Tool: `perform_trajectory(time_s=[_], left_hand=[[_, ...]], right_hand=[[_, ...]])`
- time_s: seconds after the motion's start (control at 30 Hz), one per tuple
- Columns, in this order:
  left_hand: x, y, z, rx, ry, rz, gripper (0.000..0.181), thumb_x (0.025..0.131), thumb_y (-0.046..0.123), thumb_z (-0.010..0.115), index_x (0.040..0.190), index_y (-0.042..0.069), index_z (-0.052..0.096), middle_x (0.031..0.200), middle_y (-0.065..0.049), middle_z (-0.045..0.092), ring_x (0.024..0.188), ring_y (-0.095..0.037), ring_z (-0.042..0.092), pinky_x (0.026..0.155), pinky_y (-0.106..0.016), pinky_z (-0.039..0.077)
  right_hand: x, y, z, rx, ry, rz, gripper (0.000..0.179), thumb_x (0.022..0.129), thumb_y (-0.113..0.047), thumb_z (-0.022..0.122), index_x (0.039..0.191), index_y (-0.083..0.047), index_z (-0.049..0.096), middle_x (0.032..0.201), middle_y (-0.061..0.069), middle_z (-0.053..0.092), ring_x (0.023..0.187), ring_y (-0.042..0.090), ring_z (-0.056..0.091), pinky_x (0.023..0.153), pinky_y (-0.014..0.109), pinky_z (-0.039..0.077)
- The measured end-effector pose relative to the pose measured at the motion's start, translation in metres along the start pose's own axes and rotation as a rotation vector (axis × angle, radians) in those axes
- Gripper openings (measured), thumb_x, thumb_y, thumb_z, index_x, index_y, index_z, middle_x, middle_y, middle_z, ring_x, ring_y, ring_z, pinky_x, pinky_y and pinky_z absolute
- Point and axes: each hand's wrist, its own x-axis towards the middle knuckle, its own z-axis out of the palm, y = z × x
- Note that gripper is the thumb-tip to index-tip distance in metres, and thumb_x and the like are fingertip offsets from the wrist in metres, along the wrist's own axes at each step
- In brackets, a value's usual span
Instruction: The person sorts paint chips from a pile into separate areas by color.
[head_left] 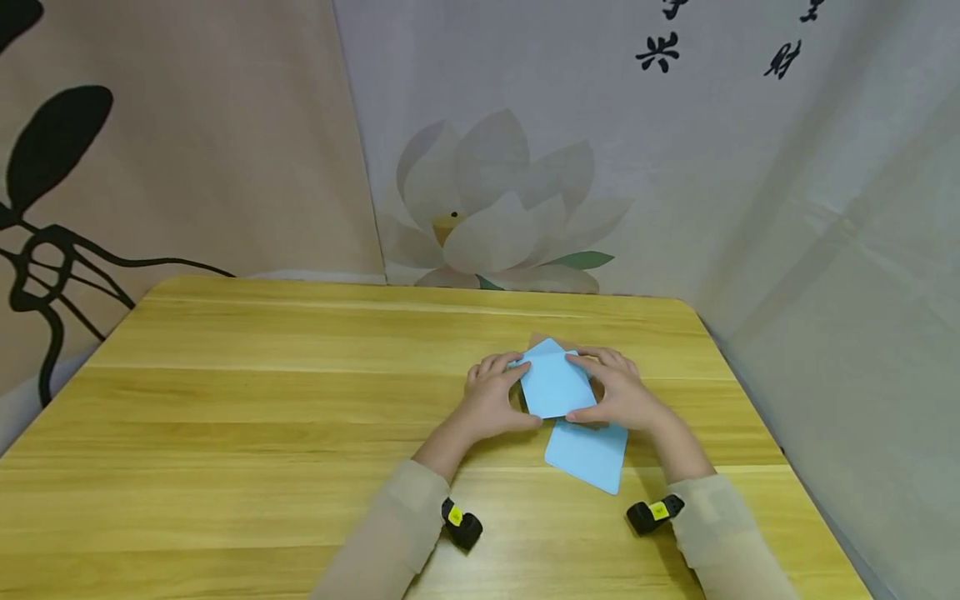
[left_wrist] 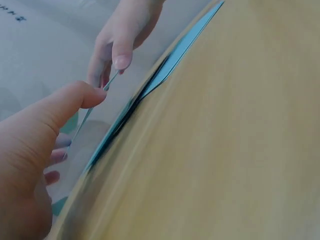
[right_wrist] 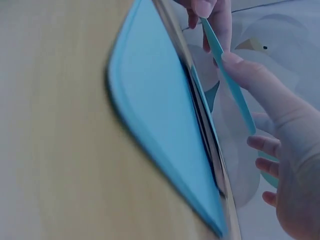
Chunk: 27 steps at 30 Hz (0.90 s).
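Between both hands a light-blue card [head_left: 556, 385] is raised above the table, pinched at its edges by thumbs and fingers. My left hand [head_left: 491, 402] grips its left side, and my right hand [head_left: 621, 395] grips its right side. Both wrist views show this card [right_wrist: 231, 82] nearly edge-on and apart from the pieces below. Under it, closer to me, a second blue card [head_left: 591, 457] lies on the table, partly covered in the head view. A brown piece [head_left: 536, 339] peeks out behind the held card. More blue and dark edges [right_wrist: 202, 117] show beyond the lying card.
The wooden table [head_left: 262, 433] spreads far to the left of the hands. Its right edge runs close beyond the right forearm. A printed cloth backdrop [head_left: 517, 200] hangs behind the table. Small black wrist cameras [head_left: 462, 527] sit by both sleeves.
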Motion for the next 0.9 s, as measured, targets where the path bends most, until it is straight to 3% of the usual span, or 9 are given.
perform_trajectory(time_s=[0.4, 0.63, 0.9], left_hand=[[-0.014, -0.038, -0.028, -0.055, 0.010, 0.071, 0.089, 0.070, 0.042, 0.082, 0.143, 0.007, 0.046, 0.149, -0.009, 0.035, 0.136, -0.031, 0.023, 0.106, -0.055, 0.012], [-0.024, -0.060, -0.045, -0.068, -0.014, 0.078, 0.087, 0.070, 0.039, 0.082, 0.143, 0.008, 0.045, 0.151, -0.008, 0.033, 0.137, -0.031, 0.021, 0.107, -0.055, 0.010], [-0.036, -0.083, -0.065, -0.056, -0.023, 0.077, 0.089, 0.070, 0.036, 0.082, 0.144, 0.006, 0.044, 0.152, -0.010, 0.031, 0.138, -0.033, 0.020, 0.107, -0.057, 0.009]], right_hand=[[0.018, -0.030, 0.020, 0.043, 0.039, -0.025, 0.090, 0.072, -0.050, 0.080, 0.145, -0.012, 0.044, 0.148, 0.015, 0.033, 0.135, 0.035, 0.024, 0.105, 0.057, 0.013], [0.030, -0.046, 0.037, 0.055, 0.055, 0.010, 0.091, 0.070, -0.052, 0.080, 0.146, -0.016, 0.043, 0.149, 0.013, 0.031, 0.139, 0.036, 0.017, 0.102, 0.064, 0.017], [0.048, -0.063, 0.060, 0.111, 0.032, 0.057, 0.093, 0.071, -0.053, 0.080, 0.148, -0.020, 0.040, 0.149, 0.010, 0.031, 0.138, 0.034, 0.019, 0.108, 0.057, 0.014]])
